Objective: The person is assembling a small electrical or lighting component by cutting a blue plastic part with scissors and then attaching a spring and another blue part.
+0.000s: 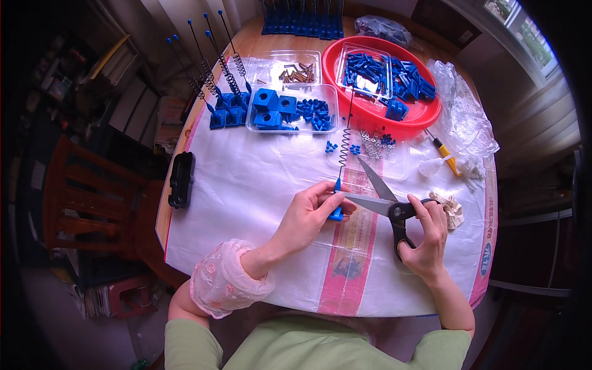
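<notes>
My left hand (306,216) pinches a small blue plastic part (337,211) whose thin rod carries a metal spring (344,148) rising toward the red tray. My right hand (425,237) grips black-handled scissors (387,203), with fingers through the handles. The blades stand apart, their tips pointing left and up-left beside the blue part, the lower blade almost touching it. Both hands work over a white woven sheet (259,179) spread on the round table.
A red tray (425,114) of blue parts sits far right. Clear trays (293,105) hold blue blocks, small blue pieces and brass screws. Finished spring assemblies (222,92) stand far left, a black box (182,179) lies at the left edge, and a yellow screwdriver (444,151), crumpled bags and small nuts lie nearby.
</notes>
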Tool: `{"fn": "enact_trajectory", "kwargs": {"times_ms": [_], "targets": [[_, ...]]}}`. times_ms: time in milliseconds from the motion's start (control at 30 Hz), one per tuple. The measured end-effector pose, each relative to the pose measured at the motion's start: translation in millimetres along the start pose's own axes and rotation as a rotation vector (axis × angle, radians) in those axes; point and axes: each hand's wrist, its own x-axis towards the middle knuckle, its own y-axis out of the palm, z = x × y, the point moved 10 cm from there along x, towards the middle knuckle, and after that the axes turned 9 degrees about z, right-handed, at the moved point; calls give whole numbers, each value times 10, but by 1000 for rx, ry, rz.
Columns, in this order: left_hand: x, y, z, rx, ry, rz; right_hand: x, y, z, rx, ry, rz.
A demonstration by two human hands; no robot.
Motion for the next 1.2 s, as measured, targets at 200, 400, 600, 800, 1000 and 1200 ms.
{"fn": "enact_trajectory", "kwargs": {"times_ms": [200,400,600,800,1000,1200], "targets": [[-1,7,14,-1,-11,0,3,-3,15,1,-9,-4],[-3,0,19,16,-2,-14,7,-14,33,-12,-17,-4],[-1,2,29,11,-19,11,-1,-6,10,9,-2,-5],[-16,2,-5,9,7,-35,11,-12,34,3,-8,-1],[-17,14,-3,15,-34,-11,0,-10,21,-1,-2,-4],[-23,2,2,21,-15,-27,1,-1,13,2,-3,0]]}}
